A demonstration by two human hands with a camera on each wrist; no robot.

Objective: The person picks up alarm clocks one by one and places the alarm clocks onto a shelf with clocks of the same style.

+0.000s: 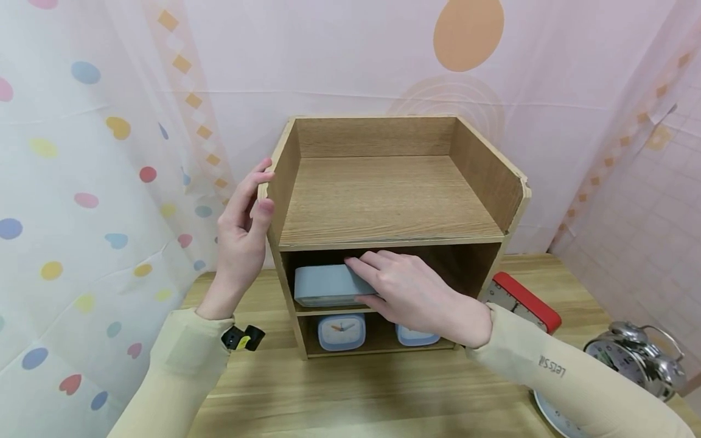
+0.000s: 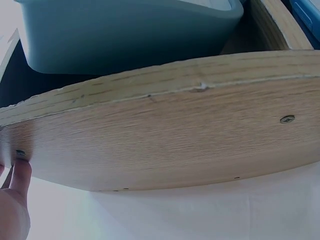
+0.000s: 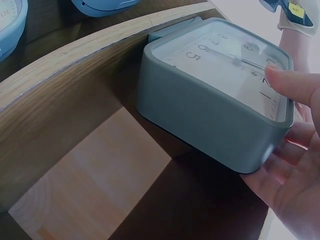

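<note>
My right hand (image 1: 408,292) grips a grey-blue square alarm clock (image 1: 328,286) at its right end, in the middle compartment of a wooden shelf unit (image 1: 378,194). In the right wrist view, the thumb lies on the white dial of the clock (image 3: 210,100) and the fingers reach behind the body. My left hand (image 1: 243,237) rests against the unit's left side panel, near its front upper edge. Fingertips of the left hand (image 2: 15,200) touch the panel's outer face (image 2: 165,140) in the left wrist view.
Two light-blue clocks (image 1: 341,332) (image 1: 417,336) stand in the bottom compartment. On the table's right are a red clock (image 1: 523,304), a silver twin-bell alarm clock (image 1: 630,359) and a round item (image 1: 553,417) partly under the right sleeve. Patterned curtains (image 1: 109,182) hang behind.
</note>
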